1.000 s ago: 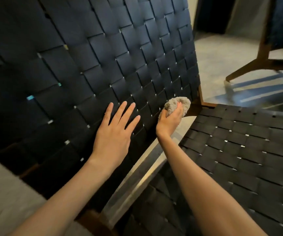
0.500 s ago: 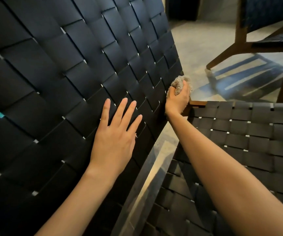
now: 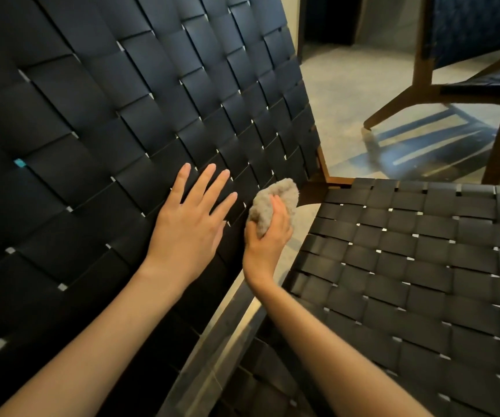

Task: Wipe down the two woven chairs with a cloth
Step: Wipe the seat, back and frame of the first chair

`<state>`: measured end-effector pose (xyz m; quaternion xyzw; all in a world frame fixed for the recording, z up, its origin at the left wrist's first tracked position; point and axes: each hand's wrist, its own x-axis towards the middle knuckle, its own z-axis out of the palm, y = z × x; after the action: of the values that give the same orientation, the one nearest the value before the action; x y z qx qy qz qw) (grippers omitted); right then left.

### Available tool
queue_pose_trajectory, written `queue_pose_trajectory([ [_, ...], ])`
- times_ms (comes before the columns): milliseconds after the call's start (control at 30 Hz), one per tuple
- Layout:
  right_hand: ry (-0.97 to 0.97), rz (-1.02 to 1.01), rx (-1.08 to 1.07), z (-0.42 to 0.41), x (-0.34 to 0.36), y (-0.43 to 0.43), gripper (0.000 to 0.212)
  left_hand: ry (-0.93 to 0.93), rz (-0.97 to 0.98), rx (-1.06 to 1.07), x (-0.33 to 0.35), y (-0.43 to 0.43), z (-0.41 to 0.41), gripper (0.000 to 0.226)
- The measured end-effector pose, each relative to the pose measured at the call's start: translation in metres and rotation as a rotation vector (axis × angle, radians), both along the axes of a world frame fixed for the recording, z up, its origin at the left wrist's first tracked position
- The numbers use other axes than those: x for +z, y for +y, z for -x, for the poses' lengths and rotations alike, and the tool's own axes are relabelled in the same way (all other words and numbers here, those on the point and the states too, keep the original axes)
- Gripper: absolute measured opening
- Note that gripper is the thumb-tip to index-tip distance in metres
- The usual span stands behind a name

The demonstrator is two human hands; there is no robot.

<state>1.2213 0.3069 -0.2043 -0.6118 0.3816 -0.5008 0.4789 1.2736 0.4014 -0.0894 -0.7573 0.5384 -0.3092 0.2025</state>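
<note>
While my left hand (image 3: pixel 188 227) lies flat on the black woven backrest (image 3: pixel 152 100) with fingers spread, holding nothing, my right hand (image 3: pixel 268 239) just beside it clutches a wadded beige cloth (image 3: pixel 272 200). Its fingers are curled round the wad, which sits at the backrest's lower right corner, near the wooden frame (image 3: pixel 322 173). To the right lies the woven seat (image 3: pixel 408 266). Far right, a second chair (image 3: pixel 468 55) — wooden legs, blue back — stands on the pale floor (image 3: pixel 348 94).

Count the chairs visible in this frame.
2. The near woven chair fills the foreground, backrest left, seat right; the far chair stands upper right, partly cropped. Others may be off-frame.
</note>
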Motion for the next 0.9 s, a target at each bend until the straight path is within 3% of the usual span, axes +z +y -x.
queue_pose_trajectory([
  [133,-0.018,-0.181,-0.125,-0.007,0.012,-0.080,0.055,0.026,0.009,-0.006,0.001,-0.003,-0.003,0.056],
  [367,-0.045,-0.349,-0.052,-0.008,0.003,-0.162,0.057,0.077,0.050,-0.012,0.008,-0.023,-0.008,0.053],
  [567,-0.084,-0.388,-0.106,-0.020,-0.001,-0.159,0.053,0.046,0.035,0.007,0.005,-0.025,-0.011,0.054],
  [900,0.068,-0.322,-0.076,-0.007,0.002,-0.110,0.046,0.069,0.012,0.001,0.003,-0.003,-0.002,0.056],
])
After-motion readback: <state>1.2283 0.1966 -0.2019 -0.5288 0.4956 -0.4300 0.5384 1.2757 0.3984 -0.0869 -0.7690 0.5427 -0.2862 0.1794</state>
